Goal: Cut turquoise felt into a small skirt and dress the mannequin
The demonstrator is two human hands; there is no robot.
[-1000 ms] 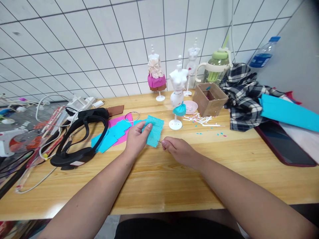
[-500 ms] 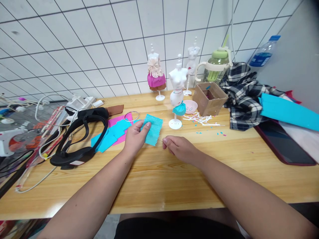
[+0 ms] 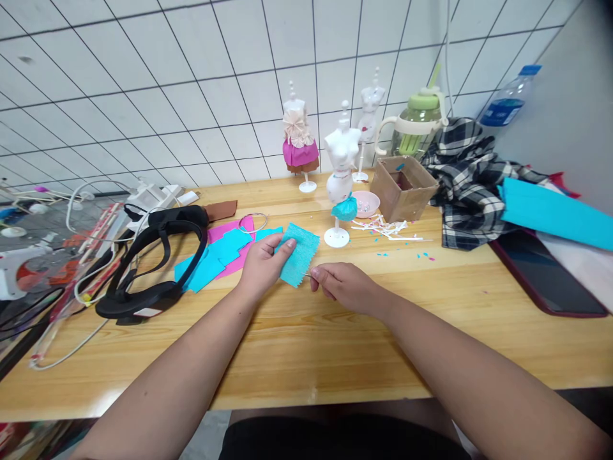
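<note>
My left hand (image 3: 263, 265) is closed on a piece of turquoise crepe paper (image 3: 301, 254), thumb on top; one edge of the paper is zigzag. My right hand (image 3: 342, 285) pinches a thin stick-like thing whose tip meets the paper's lower right edge; most of it is hidden in the fingers. Just beyond the hands stands a small white dress form (image 3: 341, 150) with a turquoise paper puff (image 3: 345, 208) low on its body. Left of my left hand lie flat blue paper pieces (image 3: 211, 259) and pink paper (image 3: 230, 228), with a wire ring (image 3: 253, 231) partly over them.
A dressed dress form (image 3: 301, 150) and a bare one (image 3: 370, 115) stand by the wall. Paper scraps (image 3: 385, 229), a pink dish (image 3: 368, 203) and a cardboard box (image 3: 407, 198) sit behind my right hand. A black headset (image 3: 158, 294) is left, a phone (image 3: 550, 281) right.
My left hand has shifted the turquoise paper slightly to the right and tilted it. The paper's edge is now closer to my right hand, and the thin thing touches it.
</note>
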